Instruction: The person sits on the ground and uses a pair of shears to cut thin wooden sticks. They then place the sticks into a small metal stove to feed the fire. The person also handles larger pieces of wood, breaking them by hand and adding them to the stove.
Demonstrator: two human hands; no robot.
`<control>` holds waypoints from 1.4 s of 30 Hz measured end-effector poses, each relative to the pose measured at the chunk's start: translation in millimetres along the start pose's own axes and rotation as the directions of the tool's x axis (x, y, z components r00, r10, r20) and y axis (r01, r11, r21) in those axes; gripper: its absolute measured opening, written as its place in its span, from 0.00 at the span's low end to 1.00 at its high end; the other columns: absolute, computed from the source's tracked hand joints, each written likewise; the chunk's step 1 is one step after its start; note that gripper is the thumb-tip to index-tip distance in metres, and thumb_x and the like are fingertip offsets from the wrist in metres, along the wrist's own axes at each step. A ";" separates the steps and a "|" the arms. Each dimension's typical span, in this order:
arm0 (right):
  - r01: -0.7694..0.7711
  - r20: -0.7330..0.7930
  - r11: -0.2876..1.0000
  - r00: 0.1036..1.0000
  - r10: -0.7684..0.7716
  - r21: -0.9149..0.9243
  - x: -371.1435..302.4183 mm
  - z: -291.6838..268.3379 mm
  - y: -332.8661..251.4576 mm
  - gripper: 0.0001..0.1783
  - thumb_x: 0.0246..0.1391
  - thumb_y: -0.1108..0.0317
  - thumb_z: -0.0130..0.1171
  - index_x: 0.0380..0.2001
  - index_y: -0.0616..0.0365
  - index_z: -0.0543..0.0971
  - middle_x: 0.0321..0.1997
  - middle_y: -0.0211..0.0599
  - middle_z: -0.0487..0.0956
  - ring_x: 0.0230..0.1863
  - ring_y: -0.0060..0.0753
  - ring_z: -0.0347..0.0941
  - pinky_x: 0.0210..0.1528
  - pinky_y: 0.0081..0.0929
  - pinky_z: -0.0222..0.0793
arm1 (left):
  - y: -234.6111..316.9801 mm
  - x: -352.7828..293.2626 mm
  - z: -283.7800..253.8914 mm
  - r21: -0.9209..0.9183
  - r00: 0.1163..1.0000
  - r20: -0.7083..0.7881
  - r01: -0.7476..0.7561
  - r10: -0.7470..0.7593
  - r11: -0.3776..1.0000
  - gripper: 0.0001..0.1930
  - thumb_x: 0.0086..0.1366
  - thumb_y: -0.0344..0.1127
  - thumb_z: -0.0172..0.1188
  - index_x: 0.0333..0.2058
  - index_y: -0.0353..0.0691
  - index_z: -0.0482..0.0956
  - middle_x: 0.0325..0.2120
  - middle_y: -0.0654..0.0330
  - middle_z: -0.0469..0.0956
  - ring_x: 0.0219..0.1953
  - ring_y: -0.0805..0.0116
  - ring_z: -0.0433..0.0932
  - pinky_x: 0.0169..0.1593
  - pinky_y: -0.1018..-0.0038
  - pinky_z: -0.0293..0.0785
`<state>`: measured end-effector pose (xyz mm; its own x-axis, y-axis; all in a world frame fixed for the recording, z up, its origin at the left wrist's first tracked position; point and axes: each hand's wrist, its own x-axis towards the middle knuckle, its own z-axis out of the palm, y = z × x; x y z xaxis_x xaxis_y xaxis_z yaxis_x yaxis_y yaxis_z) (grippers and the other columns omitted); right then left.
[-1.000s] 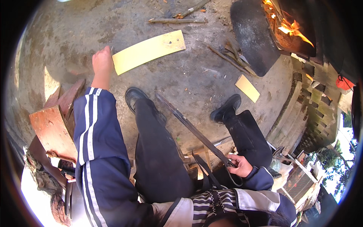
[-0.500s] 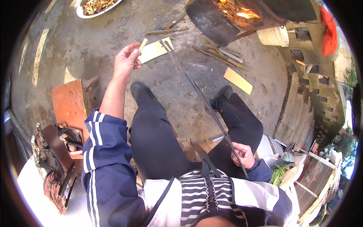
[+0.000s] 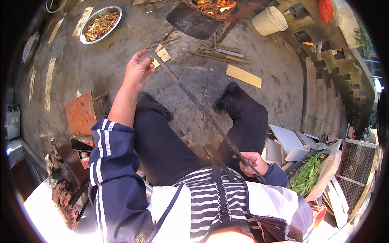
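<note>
My right hand (image 3: 254,163) grips the handle end of long dark metal fire tongs (image 3: 202,110), which slant up and left across my lap. Their arms lie close together, with the tips right beside my left hand (image 3: 136,72). Between thumb and fingers, that left hand pinches a short pale wood stick (image 3: 159,47). The tong tips cross over the stick; whether they clamp it, I cannot tell. Just behind them a yellow board piece (image 3: 163,58) lies on the floor, partly hidden. A second yellow board (image 3: 243,76) rests beyond my right shoe.
A fire (image 3: 225,5) burns at the top, behind a dark metal sheet (image 3: 193,22). Several thin sticks (image 3: 221,57) lie in front, a white bucket (image 3: 269,21) to the right. Far left stands a basin (image 3: 82,36) of wood chips. Green leaves (image 3: 306,175) lie near my right elbow.
The tong tips have come over to the stick in my left hand, and the tong arms have drawn together. The whole view has shifted, showing more of the basin and less of the fire.
</note>
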<state>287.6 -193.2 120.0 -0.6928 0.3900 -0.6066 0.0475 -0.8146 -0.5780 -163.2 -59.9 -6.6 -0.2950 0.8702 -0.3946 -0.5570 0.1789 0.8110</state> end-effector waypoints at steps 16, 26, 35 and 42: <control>0.059 0.073 0.988 0.995 -0.070 0.143 -30.7 1.1 19.9 0.34 0.49 0.72 0.62 0.58 0.69 0.62 0.18 0.28 0.66 0.14 0.12 0.56 0.14 0.12 0.48 | -2.1 -15.8 35.1 -0.195 0.988 -0.150 -0.007 -0.023 0.981 0.19 0.62 0.24 0.56 0.50 0.37 0.65 0.31 0.58 0.75 0.28 0.72 0.75 0.31 0.77 0.77; 0.092 -0.030 0.996 0.995 -0.092 -0.008 -34.8 5.7 20.9 0.35 0.47 0.74 0.64 0.58 0.70 0.62 0.18 0.29 0.67 0.14 0.13 0.58 0.14 0.13 0.49 | -26.7 -5.6 14.8 -0.280 0.979 -0.196 -0.005 -0.053 0.960 0.21 0.60 0.25 0.58 0.51 0.34 0.65 0.29 0.58 0.76 0.25 0.74 0.74 0.26 0.77 0.76; 0.008 -0.015 0.998 1.000 -0.007 0.067 -32.1 21.4 17.2 0.35 0.51 0.70 0.62 0.60 0.66 0.60 0.22 0.31 0.67 0.13 0.11 0.54 0.13 0.13 0.47 | -28.4 -12.8 27.5 -0.184 0.980 -0.157 0.089 -0.119 0.979 0.18 0.62 0.31 0.57 0.51 0.38 0.67 0.35 0.57 0.76 0.31 0.71 0.74 0.34 0.73 0.75; 0.093 0.026 0.970 0.994 -0.102 0.225 -11.9 17.3 6.3 0.36 0.54 0.65 0.60 0.61 0.65 0.56 0.20 0.29 0.60 0.12 0.12 0.49 0.10 0.13 0.45 | -29.1 -46.0 65.5 -0.014 0.912 -0.383 -0.163 0.145 0.986 0.22 0.62 0.37 0.57 0.52 0.35 0.66 0.44 0.55 0.72 0.47 0.68 0.69 0.50 0.70 0.66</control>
<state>283.7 -210.4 133.0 -0.7124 0.4596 -0.5304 -0.1807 -0.8504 -0.4942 -82.5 -75.1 16.2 -0.6476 0.6438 -0.4076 -0.5124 0.0280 0.8583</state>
